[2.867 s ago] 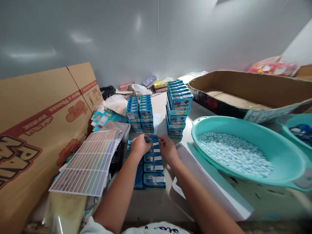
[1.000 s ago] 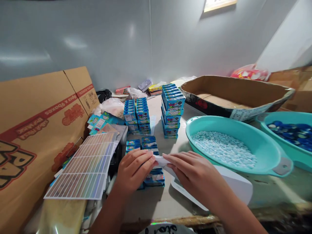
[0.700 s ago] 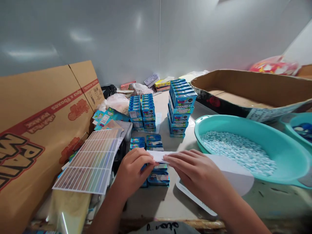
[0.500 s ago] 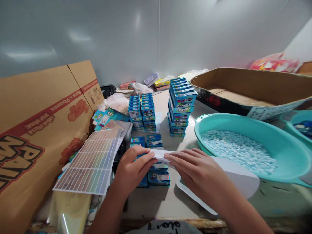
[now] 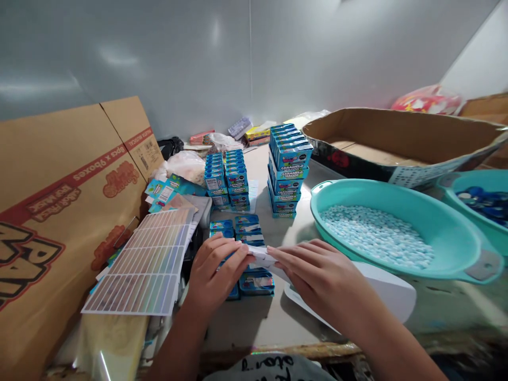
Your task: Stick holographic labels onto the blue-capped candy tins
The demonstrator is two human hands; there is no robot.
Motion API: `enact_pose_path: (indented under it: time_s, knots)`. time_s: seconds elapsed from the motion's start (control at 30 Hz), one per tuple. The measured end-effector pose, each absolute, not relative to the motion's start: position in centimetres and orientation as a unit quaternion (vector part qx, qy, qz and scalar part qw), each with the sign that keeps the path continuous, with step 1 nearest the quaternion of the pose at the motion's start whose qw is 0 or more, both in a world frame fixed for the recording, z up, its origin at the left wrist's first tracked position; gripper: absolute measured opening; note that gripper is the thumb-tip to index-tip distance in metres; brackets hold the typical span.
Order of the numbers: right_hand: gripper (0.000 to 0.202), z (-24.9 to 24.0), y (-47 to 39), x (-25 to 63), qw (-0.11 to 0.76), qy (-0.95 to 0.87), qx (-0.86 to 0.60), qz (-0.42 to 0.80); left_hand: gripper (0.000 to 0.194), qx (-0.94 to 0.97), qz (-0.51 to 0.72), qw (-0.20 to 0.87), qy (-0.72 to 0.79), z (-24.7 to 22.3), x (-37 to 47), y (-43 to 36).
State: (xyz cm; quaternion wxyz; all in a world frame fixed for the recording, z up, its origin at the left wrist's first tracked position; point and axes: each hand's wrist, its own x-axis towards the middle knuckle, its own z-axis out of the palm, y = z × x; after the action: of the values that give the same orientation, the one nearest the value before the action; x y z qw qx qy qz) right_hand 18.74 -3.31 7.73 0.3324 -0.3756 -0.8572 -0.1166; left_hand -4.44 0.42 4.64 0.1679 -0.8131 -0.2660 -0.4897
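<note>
In the head view a small folded white card piece is pinched between my two hands. My left hand is closed on its left end. From the other side my right hand grips the right end with its fingertips. Beneath the card, rows of small blue boxes lie on the table, partly covered by my fingers. A flat white plastic-looking piece rests under my right forearm, mostly hidden.
Stacked blue candy boxes and a smaller group stand farther back. A turquoise tub with pale blue candies is at right, a sticker sheet at left. A cardboard box borders the left, an open carton the back right.
The view has shifted slightly to the right, showing more of the second tub. Both hands stay on the white card piece, which has tilted slightly.
</note>
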Motion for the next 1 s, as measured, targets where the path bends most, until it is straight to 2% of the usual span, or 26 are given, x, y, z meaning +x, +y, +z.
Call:
enact_pose_path:
  time_s: [0.2, 0.3, 0.37, 0.43, 0.5, 0.57, 0.77, 1.0]
  knots:
    - [0.031, 7.7, -3.3, 18.7, 0.33, -0.856, -0.38, -0.115, 0.021, -0.822, -0.482, 0.111, -0.282, 5.3, -4.4, 0.3]
    - [0.03, 7.6, -3.2, 19.0, 0.334, -0.857, -0.377, -0.106, 0.006, -0.816, -0.506, -0.024, -0.279, 5.9, -4.5, -0.1]
    - [0.029, 7.6, -3.2, 19.2, 0.336, -0.858, -0.374, -0.103, 0.007, -0.814, -0.494, -0.134, -0.276, 6.2, -4.6, -0.4]
    - [0.029, 7.5, -3.2, 19.4, 0.341, -0.857, -0.372, -0.104, 0.009, -0.818, -0.469, -0.191, -0.274, 6.4, -4.8, -0.6]
    - [0.03, 7.5, -3.2, 19.3, 0.342, -0.857, -0.371, -0.106, 0.006, -0.826, -0.461, -0.17, -0.276, 6.4, -4.8, -0.8]
    - [0.03, 7.5, -3.3, 19.2, 0.339, -0.859, -0.37, -0.104, 0.006, -0.832, -0.468, -0.099, -0.283, 6.2, -4.8, -0.8]
    - [0.03, 7.4, -3.3, 18.4, 0.353, -0.855, -0.363, -0.112, 0.023, -0.826, -0.478, 0.118, -0.275, 5.0, -4.9, -0.9]
    - [0.027, 7.2, -3.0, 17.8, 0.365, -0.85, -0.367, -0.101, 0.028, -0.818, -0.468, 0.207, -0.263, 3.5, -5.8, -0.6]
